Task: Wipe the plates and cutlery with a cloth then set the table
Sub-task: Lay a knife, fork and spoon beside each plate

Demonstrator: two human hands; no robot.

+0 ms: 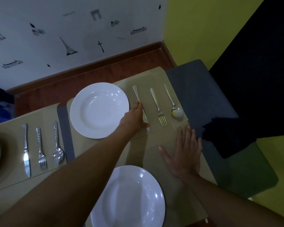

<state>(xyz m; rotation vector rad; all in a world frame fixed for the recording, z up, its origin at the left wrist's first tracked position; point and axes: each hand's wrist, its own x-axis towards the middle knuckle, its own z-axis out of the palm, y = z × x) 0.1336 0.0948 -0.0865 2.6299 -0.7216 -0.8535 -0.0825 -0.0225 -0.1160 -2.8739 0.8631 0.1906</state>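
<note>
Beige desk already carries 2 cutlery sets. Left hand lies straight-fingered on the knife just right of the far plate, probably aligning it. Right hand rests spread flat, empty. Near plate lacks cutlery; no cloth visible.

L grip far fwd on outstretched arm, fingers straight — R grip flat, palm down, fingers spread
</note>
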